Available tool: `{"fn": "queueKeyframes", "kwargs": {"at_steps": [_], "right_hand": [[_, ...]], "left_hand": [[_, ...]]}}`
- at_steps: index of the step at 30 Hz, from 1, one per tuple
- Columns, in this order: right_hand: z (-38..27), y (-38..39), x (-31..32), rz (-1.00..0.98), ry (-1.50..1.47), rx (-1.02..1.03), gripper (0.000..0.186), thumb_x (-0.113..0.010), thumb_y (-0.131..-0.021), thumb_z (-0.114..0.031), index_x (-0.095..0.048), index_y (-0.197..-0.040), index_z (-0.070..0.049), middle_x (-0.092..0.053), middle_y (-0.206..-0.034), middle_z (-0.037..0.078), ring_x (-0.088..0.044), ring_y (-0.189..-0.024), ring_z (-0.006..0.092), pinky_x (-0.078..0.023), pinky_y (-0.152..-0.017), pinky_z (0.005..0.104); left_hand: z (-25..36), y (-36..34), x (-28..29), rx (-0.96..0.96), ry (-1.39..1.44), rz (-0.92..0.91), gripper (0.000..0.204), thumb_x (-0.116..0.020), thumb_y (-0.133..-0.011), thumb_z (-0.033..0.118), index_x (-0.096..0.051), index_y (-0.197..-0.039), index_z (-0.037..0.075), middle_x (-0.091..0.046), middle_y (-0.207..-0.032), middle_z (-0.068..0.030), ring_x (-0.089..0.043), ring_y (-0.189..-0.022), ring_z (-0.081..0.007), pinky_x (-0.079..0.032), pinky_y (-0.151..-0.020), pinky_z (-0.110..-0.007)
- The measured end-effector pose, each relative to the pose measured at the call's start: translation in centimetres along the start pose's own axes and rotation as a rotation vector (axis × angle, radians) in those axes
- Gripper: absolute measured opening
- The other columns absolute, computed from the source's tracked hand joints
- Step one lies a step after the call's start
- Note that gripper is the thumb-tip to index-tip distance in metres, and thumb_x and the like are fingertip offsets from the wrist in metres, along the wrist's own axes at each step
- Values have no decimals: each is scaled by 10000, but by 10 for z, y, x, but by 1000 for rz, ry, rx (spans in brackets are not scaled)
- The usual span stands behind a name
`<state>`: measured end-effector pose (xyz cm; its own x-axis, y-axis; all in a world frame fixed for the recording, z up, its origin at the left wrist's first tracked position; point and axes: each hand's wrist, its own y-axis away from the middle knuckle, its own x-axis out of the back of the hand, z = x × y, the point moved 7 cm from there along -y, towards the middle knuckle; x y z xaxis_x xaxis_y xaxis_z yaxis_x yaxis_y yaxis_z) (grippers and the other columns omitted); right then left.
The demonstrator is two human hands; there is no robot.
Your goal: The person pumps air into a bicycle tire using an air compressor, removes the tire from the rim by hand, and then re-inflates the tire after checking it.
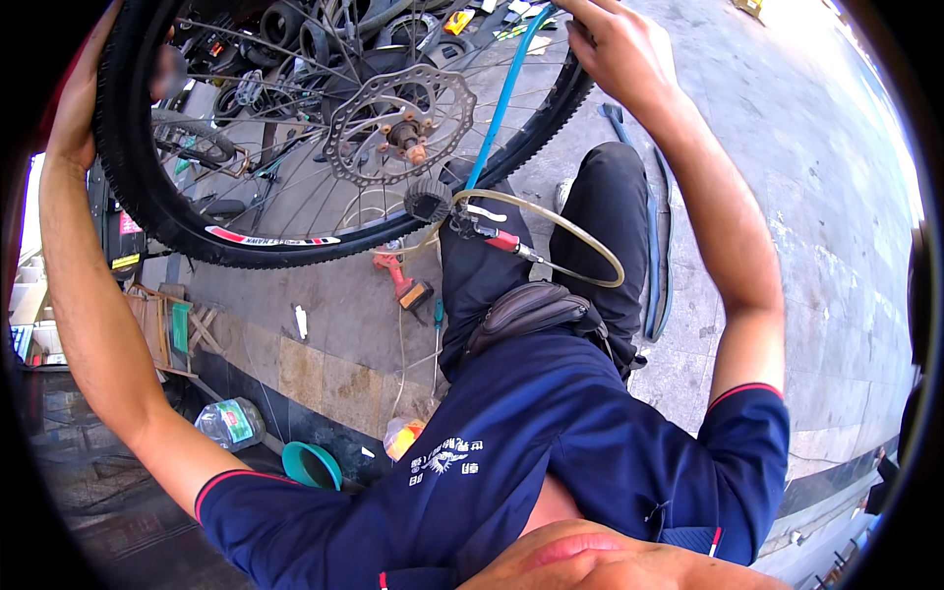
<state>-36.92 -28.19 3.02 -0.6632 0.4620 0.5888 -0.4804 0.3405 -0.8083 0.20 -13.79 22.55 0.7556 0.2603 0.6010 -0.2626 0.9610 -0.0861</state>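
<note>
You stand on grey stone paving (pixel 787 197) with bike parts and tools strewn beyond a tiled kerb. You hold a bicycle wheel (pixel 295 138) up in front of your chest, its knobby black tyre still seated and the brake disc (pixel 398 123) facing you. Your left hand (pixel 74 103) wraps the tyre at its far left edge, fingers curled behind the tread and closed on it. Your right hand (pixel 615 49) grips the tyre at the upper right, fingers folded over the rim side. You seem to be checking or turning the wheel; the next move likely calls for shifting your grip along the tyre. A blue hose (pixel 501 98) crosses the spokes.
</note>
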Motion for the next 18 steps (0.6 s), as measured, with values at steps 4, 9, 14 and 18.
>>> {"fn": "queueKeyframes", "kwargs": {"at_steps": [4,9,14,18], "right_hand": [[13,-25,-17,-261,100,180,223,-679,-836,-118,-668,-1051,-60,-669,-948,177,-702,-741,380,-579,-646,472],[-10,-46,-30,-562,349,511,160,-703,-850,-162,-712,-970,-56,-745,-972,158,-754,-777,316,-604,-652,443],[0,-63,-64,-820,426,532,104,-705,-837,-129,-734,-804,-34,-751,-825,139,-764,-820,335,-614,-681,444],[2,-63,-69,-821,429,565,83,-705,-818,-102,-740,-807,-28,-747,-810,157,-757,-798,342,-606,-679,453]], "left_hand": [[10,0,2,-118,-50,31,580,-487,-1101,477,-611,-1384,-15,-740,-950,-118,-731,-661,-154,-636,-666,-242],[1,-9,9,-146,-125,-70,546,-515,-1104,420,-576,-1426,-17,-738,-1033,-105,-751,-720,-143,-653,-695,-231],[-21,-23,35,21,-39,-192,555,-540,-1092,427,-587,-1408,-27,-752,-1090,-124,-782,-811,-151,-676,-715,-245],[-34,-32,58,54,-83,-161,534,-554,-1090,399,-593,-1395,-37,-761,-1108,-141,-791,-868,-180,-679,-737,-246]]}}
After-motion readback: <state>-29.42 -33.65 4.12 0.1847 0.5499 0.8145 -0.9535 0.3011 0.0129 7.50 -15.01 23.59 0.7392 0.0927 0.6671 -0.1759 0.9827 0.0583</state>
